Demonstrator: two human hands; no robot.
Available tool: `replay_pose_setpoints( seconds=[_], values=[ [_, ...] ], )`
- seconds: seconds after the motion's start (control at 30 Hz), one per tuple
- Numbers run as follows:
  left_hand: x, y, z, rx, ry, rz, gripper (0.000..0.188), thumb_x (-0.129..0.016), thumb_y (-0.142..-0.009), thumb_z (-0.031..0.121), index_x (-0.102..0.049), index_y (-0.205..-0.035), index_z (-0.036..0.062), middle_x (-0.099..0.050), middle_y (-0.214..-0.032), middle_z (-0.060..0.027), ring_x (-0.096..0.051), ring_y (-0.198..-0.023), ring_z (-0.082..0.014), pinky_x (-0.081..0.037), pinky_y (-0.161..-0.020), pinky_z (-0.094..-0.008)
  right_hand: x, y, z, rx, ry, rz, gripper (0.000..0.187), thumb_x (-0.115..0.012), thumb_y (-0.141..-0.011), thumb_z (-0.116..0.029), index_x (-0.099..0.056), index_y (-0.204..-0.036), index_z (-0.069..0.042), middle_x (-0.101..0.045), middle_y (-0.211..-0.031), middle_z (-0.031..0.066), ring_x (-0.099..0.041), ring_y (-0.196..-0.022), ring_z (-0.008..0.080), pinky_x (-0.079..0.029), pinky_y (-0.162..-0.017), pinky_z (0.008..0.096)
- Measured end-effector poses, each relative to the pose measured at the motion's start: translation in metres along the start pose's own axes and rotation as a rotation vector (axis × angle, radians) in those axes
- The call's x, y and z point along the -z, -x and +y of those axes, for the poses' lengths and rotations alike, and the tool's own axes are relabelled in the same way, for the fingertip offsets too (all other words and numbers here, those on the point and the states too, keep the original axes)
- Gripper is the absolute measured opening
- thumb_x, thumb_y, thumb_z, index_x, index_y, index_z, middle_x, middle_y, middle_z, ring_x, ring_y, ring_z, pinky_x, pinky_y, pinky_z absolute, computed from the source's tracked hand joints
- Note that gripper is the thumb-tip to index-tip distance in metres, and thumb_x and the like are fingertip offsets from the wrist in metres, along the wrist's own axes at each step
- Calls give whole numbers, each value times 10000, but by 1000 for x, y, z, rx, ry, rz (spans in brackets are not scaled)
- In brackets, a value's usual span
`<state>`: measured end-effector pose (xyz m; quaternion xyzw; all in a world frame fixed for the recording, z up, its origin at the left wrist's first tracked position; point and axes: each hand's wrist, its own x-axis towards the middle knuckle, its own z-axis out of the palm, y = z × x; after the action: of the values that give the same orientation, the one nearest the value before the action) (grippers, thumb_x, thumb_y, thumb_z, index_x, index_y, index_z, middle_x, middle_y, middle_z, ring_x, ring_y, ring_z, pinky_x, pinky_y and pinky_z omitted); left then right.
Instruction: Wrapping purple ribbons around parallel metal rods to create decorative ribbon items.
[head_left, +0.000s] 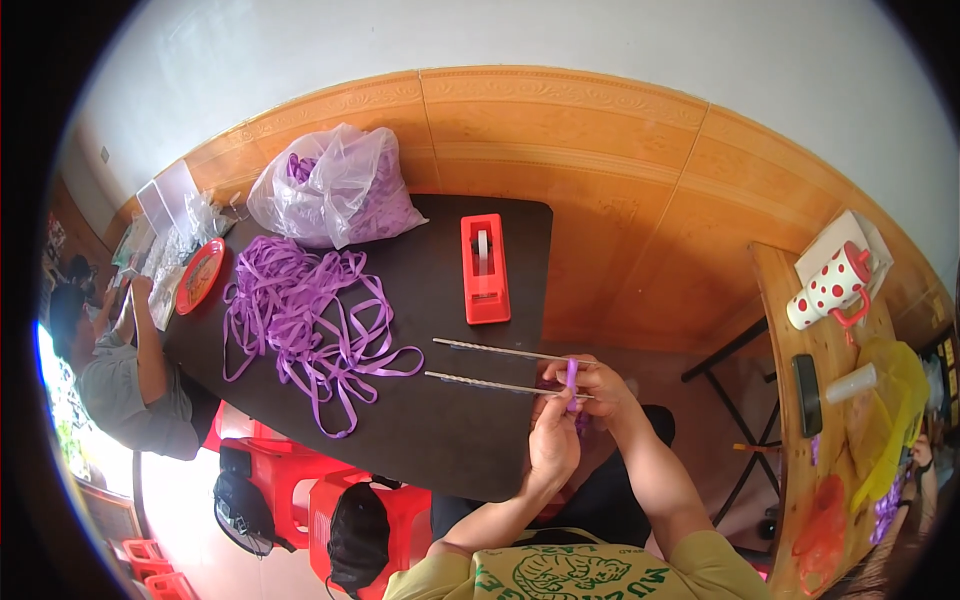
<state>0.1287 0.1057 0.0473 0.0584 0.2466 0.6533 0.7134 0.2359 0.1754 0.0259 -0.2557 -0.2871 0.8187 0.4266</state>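
Note:
Two thin metal rods, a far one (500, 349) and a near one (480, 382), lie roughly side by side over the dark table, their left parts twisted. A purple ribbon (572, 374) runs across both rods near their right ends. My left hand (553, 440) pinches the ribbon by the near rod, thumb up. My right hand (603, 385) is closed on the ribbon by the far rod, its fingers bent around it. More purple shows below my hands, partly hidden. Left of the rods a loose heap of purple ribbon (300, 305) spreads over the table.
A red tape dispenser (486, 285) and a clear bag of purple ribbon (345, 190) stand on the dark table (450, 440). A red plate (202, 275) lies near a seated person (135, 390). At right, a wooden table (775, 290) bears a dotted cup (828, 288) and phone (806, 395).

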Motion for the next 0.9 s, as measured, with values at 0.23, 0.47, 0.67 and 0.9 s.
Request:
replay_pose_setpoints(
  seconds=[0.23,0.47,0.67,0.9],
  values=[
    [-16,3,5,-51,12,-21,59,-592,-835,5,-623,-838,56,-635,-916,-48,-564,-845,-161,-406,-822,-287,-2,14,-18,-9,184,283,156,-588,-818,19,-634,-964,41,-640,-1065,137,-645,-902,223,-523,-788,310],
    [-10,2,5,-44,20,-11,57,-596,-834,4,-610,-827,59,-635,-903,-52,-562,-846,-167,-412,-817,-304,-55,40,-61,868,1533,248,314,-503,-711,141,-669,-870,-73,-531,-1263,125,-490,-1121,300,-407,-933,378],
    [-5,1,2,-57,-27,27,68,-621,-828,26,-604,-829,91,-630,-884,-29,-550,-818,-131,-402,-755,-282,-71,36,-72,795,1914,36,327,-589,-619,76,-691,-847,-135,-460,-1347,104,-439,-1173,308,-358,-896,413],
    [-5,1,1,-42,-23,88,94,-630,-820,18,-612,-841,108,-622,-859,4,-533,-757,-106,-393,-699,-264,-83,30,-80,697,1989,-68,243,-616,-657,39,-689,-824,-121,-446,-1373,113,-418,-1200,332,-349,-945,428]
  ],
)
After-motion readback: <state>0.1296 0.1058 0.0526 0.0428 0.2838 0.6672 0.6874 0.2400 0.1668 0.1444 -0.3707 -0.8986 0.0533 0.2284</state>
